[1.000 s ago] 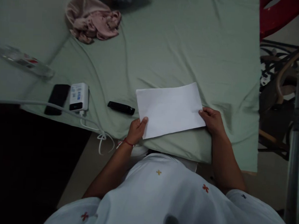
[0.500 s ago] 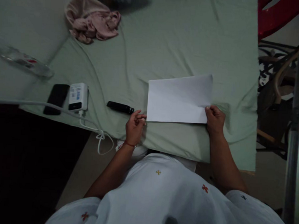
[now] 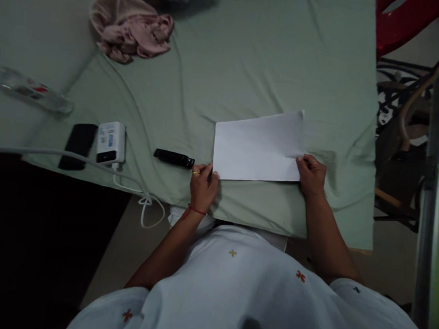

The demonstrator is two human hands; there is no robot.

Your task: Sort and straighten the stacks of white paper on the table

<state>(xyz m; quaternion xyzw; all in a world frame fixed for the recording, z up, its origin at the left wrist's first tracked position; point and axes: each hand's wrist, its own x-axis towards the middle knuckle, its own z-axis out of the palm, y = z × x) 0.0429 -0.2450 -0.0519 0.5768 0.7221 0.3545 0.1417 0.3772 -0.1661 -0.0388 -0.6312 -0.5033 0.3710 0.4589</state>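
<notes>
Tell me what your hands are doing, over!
Left hand at the white paper's near-left corner. Right hand pinching its near-right corner. Paper flat on green bedsheet. Black pen-like stick lies just left.

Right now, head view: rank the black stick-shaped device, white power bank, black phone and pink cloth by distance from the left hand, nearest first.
From the left hand:
1. Black stick-shaped device, just to its left on the sheet.
2. White power bank, further left, cable attached.
3. Black phone, directly left of the power bank.
4. Pink cloth, far up-left, at the top of the bed.
</notes>
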